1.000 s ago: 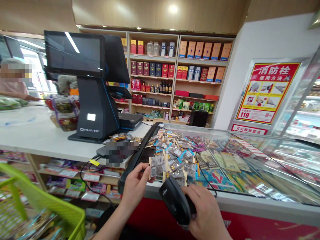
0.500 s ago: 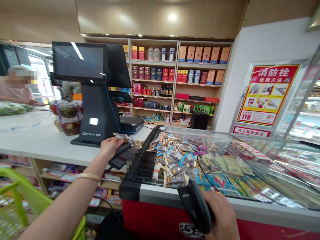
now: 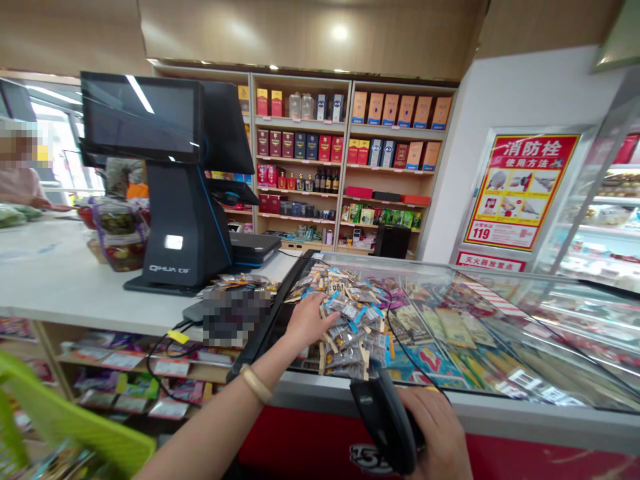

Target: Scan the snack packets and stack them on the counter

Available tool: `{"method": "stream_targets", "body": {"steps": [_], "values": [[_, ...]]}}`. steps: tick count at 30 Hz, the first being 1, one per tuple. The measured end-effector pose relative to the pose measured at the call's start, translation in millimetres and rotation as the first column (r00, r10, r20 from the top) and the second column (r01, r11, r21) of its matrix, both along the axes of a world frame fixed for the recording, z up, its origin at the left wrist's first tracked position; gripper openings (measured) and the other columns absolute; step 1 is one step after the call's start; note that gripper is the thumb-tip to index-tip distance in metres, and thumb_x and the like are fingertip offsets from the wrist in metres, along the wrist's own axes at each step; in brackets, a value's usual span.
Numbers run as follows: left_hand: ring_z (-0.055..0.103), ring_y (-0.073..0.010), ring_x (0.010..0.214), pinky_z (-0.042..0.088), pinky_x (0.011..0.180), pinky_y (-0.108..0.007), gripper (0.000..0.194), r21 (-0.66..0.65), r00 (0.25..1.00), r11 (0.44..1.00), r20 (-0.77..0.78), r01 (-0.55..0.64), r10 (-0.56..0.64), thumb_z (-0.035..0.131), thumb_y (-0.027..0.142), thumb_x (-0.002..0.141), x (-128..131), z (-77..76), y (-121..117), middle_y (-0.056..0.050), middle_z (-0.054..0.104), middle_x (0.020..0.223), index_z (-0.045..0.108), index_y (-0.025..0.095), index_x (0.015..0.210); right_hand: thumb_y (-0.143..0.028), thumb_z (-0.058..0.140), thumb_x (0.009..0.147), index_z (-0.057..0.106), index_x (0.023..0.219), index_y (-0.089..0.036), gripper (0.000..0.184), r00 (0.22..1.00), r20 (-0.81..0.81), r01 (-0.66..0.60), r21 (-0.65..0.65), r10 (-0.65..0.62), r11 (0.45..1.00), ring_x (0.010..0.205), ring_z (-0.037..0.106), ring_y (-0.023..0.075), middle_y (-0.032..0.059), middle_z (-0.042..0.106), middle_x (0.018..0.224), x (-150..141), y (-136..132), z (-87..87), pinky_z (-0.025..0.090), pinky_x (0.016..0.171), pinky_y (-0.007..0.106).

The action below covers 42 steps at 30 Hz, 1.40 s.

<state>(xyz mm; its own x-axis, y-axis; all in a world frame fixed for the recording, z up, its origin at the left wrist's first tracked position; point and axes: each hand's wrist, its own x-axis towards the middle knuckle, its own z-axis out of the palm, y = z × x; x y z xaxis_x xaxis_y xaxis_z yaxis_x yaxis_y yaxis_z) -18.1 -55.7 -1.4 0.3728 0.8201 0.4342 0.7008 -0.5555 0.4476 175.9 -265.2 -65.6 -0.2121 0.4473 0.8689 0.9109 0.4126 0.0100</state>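
A heap of small snack packets lies on the glass lid of a chest freezer. My left hand rests on the left side of that heap, fingers curled over the packets and hidden among them. A gold bangle is on that wrist. My right hand is closed round a black barcode scanner, held low at the freezer's front edge with its head toward the heap. A few more packets lie on the white counter by the till.
A black checkout terminal stands on the white counter. Bagged food tubs sit beside it. A green shopping basket is at lower left. Another person stands far left. Shelves of boxes and bottles fill the back wall.
My left hand went from holding a packet near the scanner to the counter by the till, then came back onto the heap. The scanner stayed low in my right hand.
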Motion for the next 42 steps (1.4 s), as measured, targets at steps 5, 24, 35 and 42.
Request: {"method": "stream_targets", "body": {"steps": [5,24,35,42], "values": [[0.049,-0.0393,0.123,0.036,0.101,-0.048,0.083,0.001,0.96,0.972,-0.159,-0.235,0.232,0.06,0.068,0.071,38,0.8,-5,-0.023,0.058,0.127,0.052,0.01,0.129,-0.029,0.055,0.081,0.058,0.11,-0.018,0.031,1.0,0.016,-0.005,0.023,0.005,1.0,0.077,0.066,0.0207,0.0076,0.069,0.087,0,-1,3.0,0.049,0.07,0.032],[0.065,-0.0141,0.066,0.056,0.067,-0.027,0.033,-0.06,0.542,0.953,0.832,0.298,-0.117,0.075,0.023,0.062,30,-22.3,-32,-0.001,0.067,0.078,0.061,0.017,0.092,-0.022,0.052,0.076,0.057,0.108,-0.018,0.032,0.999,-0.041,0.017,-0.018,-0.017,1.0,0.078,0.064,0.0215,0.0074,0.068,0.089,-16,1,17.2,0.047,0.072,0.034],[0.066,-0.0161,0.078,0.057,0.075,-0.027,0.024,0.169,0.511,0.944,0.806,0.284,-0.298,0.074,0.025,0.068,20,-23.1,-63,-0.005,0.069,0.085,0.07,0.017,0.09,-0.019,0.05,0.075,0.055,0.103,-0.02,0.029,0.985,-0.116,0.109,-0.144,-0.126,0.983,0.073,0.061,0.0214,0.005,0.064,0.082,-25,8,32.0,0.045,0.065,0.032],[0.067,-0.0176,0.074,0.057,0.075,-0.03,0.03,0.033,0.532,0.964,0.829,0.262,-0.173,0.076,0.034,0.066,10,-19.6,-62,-0.005,0.07,0.085,0.067,0.018,0.09,-0.022,0.052,0.074,0.055,0.107,-0.019,0.033,0.99,-0.093,0.096,-0.068,-0.102,0.993,0.076,0.062,0.0224,0.0073,0.066,0.087,-18,6,26.3,0.049,0.066,0.033]]}}
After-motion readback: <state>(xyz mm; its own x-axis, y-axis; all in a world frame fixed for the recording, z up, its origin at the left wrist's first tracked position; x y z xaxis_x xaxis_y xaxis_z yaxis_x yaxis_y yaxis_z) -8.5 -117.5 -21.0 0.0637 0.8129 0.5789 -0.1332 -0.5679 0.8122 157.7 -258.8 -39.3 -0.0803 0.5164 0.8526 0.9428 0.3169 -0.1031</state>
